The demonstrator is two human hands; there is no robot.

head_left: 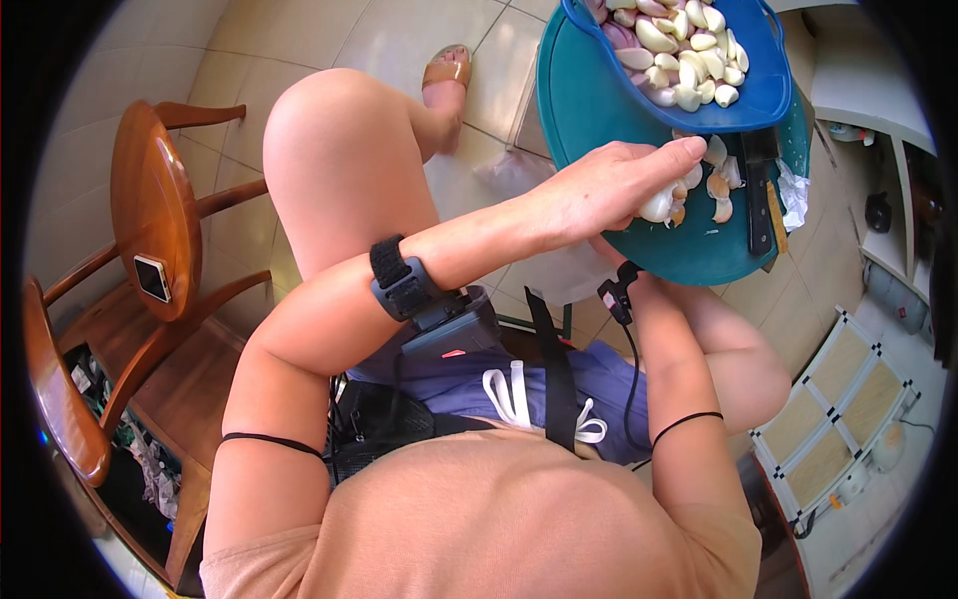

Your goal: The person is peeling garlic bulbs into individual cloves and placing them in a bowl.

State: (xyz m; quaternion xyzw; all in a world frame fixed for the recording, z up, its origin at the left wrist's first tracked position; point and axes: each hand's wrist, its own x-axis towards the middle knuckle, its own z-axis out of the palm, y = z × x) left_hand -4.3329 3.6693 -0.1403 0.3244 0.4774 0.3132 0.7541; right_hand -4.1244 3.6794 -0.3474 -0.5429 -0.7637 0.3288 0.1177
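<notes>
My left hand (pixel 636 180) reaches over the green round stool top (pixel 584 97), its thumb extended beside garlic cloves (pixel 720 183) and a white garlic bulb (pixel 657 206). Its fingers are mostly hidden, so whether it grips the bulb cannot be told. Of my right hand (pixel 608 251) only a small part shows beneath the left; its fingers and anything in them are hidden. A blue plastic basket (pixel 778 93) on the stool holds many peeled cloves and some purple-skinned ones. Right of the loose cloves lies a knife with a black handle (pixel 758 213), its blade partly under the basket.
Crumpled white paper (pixel 793 196) and a narrow brown strip (pixel 777 219) lie at the stool's right edge. A clear plastic bag (pixel 572 273) hangs below my hands. On the left, a wooden chair (pixel 150 195) carries a phone (pixel 153 278). Open shelving (pixel 883 187) stands at right.
</notes>
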